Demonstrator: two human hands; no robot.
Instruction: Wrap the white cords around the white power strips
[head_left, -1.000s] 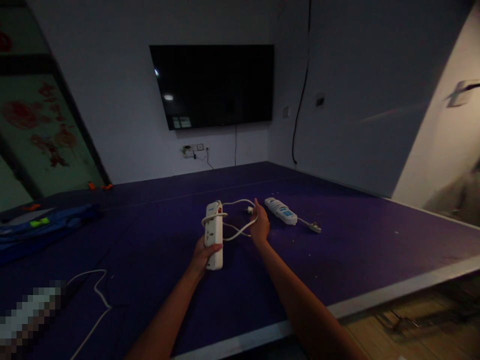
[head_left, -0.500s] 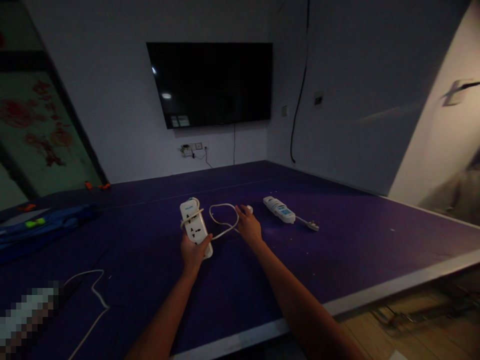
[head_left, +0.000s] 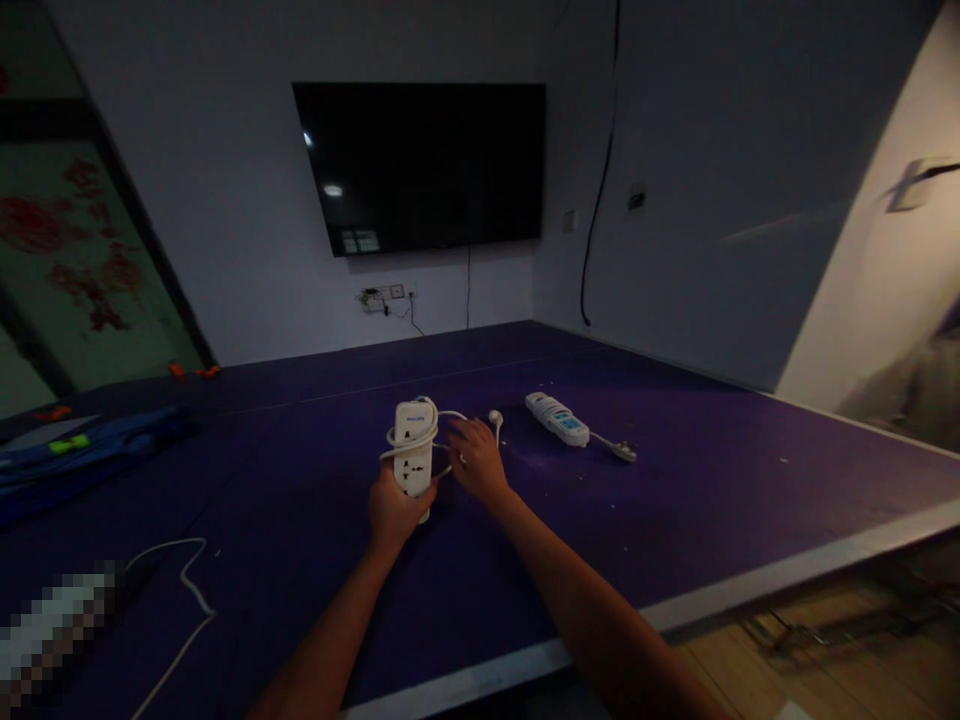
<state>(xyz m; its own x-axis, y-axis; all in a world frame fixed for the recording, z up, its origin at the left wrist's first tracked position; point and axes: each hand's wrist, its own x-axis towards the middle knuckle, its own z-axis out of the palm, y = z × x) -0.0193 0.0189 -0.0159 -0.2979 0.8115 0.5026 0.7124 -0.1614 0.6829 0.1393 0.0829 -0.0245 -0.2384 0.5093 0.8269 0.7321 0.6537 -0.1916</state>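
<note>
My left hand (head_left: pixel 400 508) grips the lower end of a white power strip (head_left: pixel 412 470), its thumb across the front and the sockets facing me. The strip's white cord (head_left: pixel 388 440) is looped around its upper half. Just right of the strip, my right hand (head_left: pixel 477 460) is closed on the loose part of the cord; its fingertips are partly hidden. The cord's plug (head_left: pixel 495 418) shows beyond the right hand. Further right, a second power strip (head_left: pixel 557 419) lies on the purple surface with its cord wound around it and its plug (head_left: pixel 624 451) trailing to the right.
The purple surface (head_left: pixel 300 560) has a pale front edge. On the left lie blue fabric (head_left: pixel 97 440), a white cable (head_left: pixel 196 590) and a blurred-out object (head_left: pixel 60 625). A television (head_left: pixel 427 165) hangs on the back wall, and a dark cable (head_left: pixel 598 220) hangs near the corner.
The held power strip has moved right and become more upright, with more cord around it. My right hand has come left toward it, and the loose cord loop has shrunk.
</note>
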